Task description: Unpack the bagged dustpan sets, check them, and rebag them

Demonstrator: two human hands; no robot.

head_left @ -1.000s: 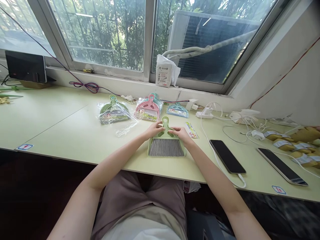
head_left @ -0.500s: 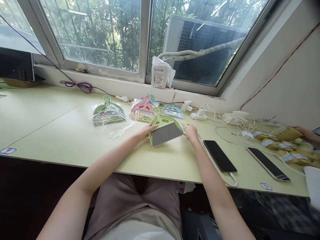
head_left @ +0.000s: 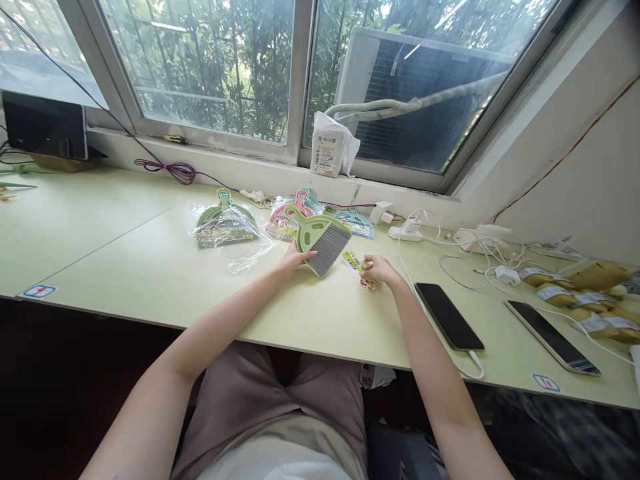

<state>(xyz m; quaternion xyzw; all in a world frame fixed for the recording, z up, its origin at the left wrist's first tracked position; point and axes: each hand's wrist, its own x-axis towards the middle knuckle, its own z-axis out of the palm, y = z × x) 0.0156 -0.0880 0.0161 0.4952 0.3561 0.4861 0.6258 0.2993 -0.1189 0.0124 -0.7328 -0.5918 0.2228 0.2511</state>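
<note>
My left hand point(head_left: 297, 256) grips a green dustpan-and-brush set point(head_left: 314, 235) by its lower left side, thumb across the grey bristles. The set is tilted, its handle toward the upper left. To its right, my right hand point(head_left: 383, 269) pinches a small colourful printed card point(head_left: 356, 265) low over the table. Behind the set lie a pink dustpan set point(head_left: 303, 199) in clear wrapping and a blue one point(head_left: 356, 223). Another green set point(head_left: 223, 220) in crinkled clear plastic is at the left, with a loose clear wrapper point(head_left: 250, 257) beside it.
Two phones lie on the pale table point(head_left: 165, 283): a black phone point(head_left: 449, 316) with a charging cable and another phone point(head_left: 550, 337). White cables and a power adapter point(head_left: 406, 230) run along the back. Yellow packages point(head_left: 583, 297) fill the far right. A tissue pack point(head_left: 330, 147) stands on the sill.
The green set has turned, its bristles now facing the lower right. My right hand has moved away from it with the card. Another person's hand at the far right is no longer visible.
</note>
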